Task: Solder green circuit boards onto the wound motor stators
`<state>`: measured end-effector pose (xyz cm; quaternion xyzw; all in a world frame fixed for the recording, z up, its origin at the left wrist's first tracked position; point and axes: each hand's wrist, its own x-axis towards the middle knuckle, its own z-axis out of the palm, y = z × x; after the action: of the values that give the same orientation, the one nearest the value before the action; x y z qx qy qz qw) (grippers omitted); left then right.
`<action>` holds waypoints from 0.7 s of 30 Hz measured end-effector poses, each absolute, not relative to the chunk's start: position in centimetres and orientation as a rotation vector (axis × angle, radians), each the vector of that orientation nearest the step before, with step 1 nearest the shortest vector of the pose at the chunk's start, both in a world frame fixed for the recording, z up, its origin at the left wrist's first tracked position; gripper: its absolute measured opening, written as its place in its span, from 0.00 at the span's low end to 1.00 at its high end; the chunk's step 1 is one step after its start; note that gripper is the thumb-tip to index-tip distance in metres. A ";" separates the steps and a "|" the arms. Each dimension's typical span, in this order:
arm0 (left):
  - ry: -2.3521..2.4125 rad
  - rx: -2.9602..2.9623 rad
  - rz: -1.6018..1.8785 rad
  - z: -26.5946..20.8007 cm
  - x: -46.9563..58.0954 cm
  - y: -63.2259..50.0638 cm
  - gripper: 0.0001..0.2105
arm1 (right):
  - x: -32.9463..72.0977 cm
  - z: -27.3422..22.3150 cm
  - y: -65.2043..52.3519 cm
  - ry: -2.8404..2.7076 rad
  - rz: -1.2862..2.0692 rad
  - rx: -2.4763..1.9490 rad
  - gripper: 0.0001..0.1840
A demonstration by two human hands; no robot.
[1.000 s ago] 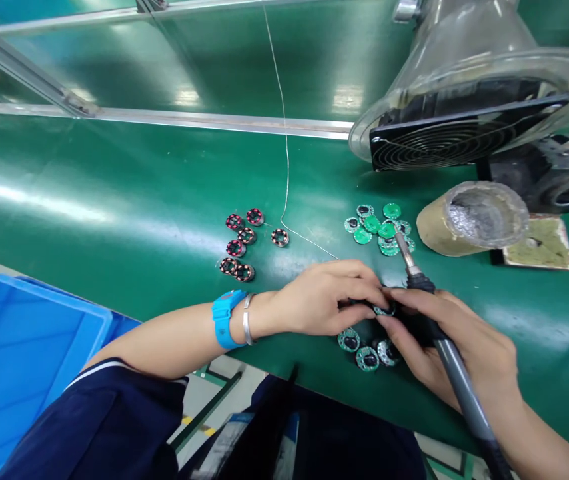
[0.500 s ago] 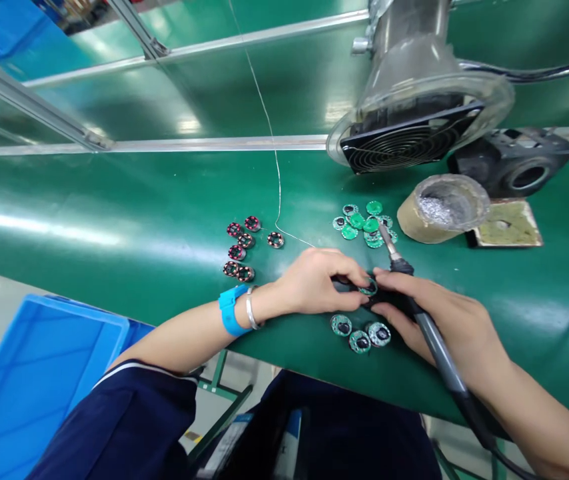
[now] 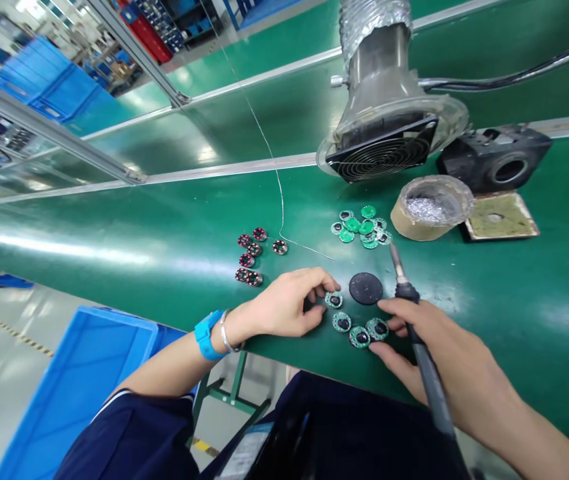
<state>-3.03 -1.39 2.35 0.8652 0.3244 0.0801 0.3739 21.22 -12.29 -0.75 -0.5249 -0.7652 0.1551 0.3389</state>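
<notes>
My left hand (image 3: 294,301) has its thumb and index finger apart beside a small round circuit board (image 3: 334,299), the index fingertip close against its rim; whether it touches I cannot tell. A soldering iron (image 3: 427,363) lies in my right hand (image 3: 452,353), tip pointing up and away. That hand's thumb and fingers are at the edge of another round board (image 3: 377,329). Two more round boards (image 3: 342,323) with black centres stand beside these. Between my hands lies a flat black disc (image 3: 365,289), with nothing on it. A thin solder wire (image 3: 309,248) ends just beyond my left hand.
Several copper-wound motor stators (image 3: 247,260) stand to the left. Loose green boards (image 3: 366,227) lie in a pile farther back. To the right are a tub (image 3: 422,227) of silvery bits, a sponge tray (image 3: 502,217) and a black holder (image 3: 497,163). A fume fan (image 3: 384,153) hangs above.
My left hand has moved left off the black disc and set the round board down beside the others. My right hand, still holding the iron, has come nearer to those boards. The view has shifted.
</notes>
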 end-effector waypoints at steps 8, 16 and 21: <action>0.858 2.576 0.257 1.5 -1.2 -4.9 0.40 | 18.5 -1.9 -12.2 -1.897 0.399 -1.397 0.19; 0.821 2.818 0.207 0.0 -0.3 -5.9 0.22 | 21.0 -1.0 -13.2 -1.776 0.208 -1.395 0.23; 0.788 2.896 0.274 -0.2 -0.9 -5.7 0.16 | 22.7 -1.1 -13.8 -1.609 0.188 -1.598 0.18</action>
<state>-0.93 -5.71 -0.19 0.9590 0.2608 0.0908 0.0637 22.71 -13.83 -1.09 -0.6375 -0.6418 0.0751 0.4196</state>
